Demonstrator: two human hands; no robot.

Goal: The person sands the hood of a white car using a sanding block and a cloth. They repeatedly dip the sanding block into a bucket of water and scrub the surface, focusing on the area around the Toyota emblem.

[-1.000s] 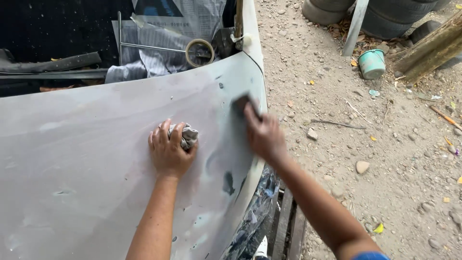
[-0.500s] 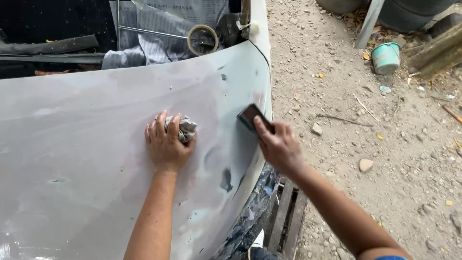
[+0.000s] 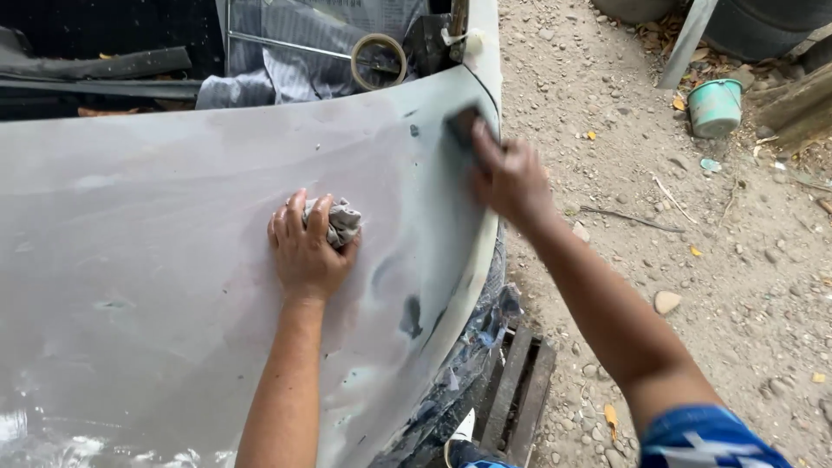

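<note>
- Head view, looking down: a grey primed car panel (image 3: 156, 286) fills the left and centre of the frame, its curved edge running down the right side.
- Left hand (image 3: 305, 251): pressed palm-down on the panel near its centre, fingers closed over a crumpled grey rag (image 3: 341, 221) that shows beyond the fingertips.
- Dark patches (image 3: 409, 316) mark the panel surface just right of the left wrist.
- Right hand (image 3: 510, 178): set against the panel's upper right edge, fingers clamping a dark sanding block (image 3: 462, 126) flat to the surface; the block looks blurred.
- Roll of tape (image 3: 379, 61): lies above the panel, among grey cloth.
- Wooden pallet (image 3: 518, 394): stands below the panel edge.
- Gravel ground (image 3: 737, 260): extends right; 1 teal bucket (image 3: 715, 106) sits at the far upper right, well apart from both hands.
</note>
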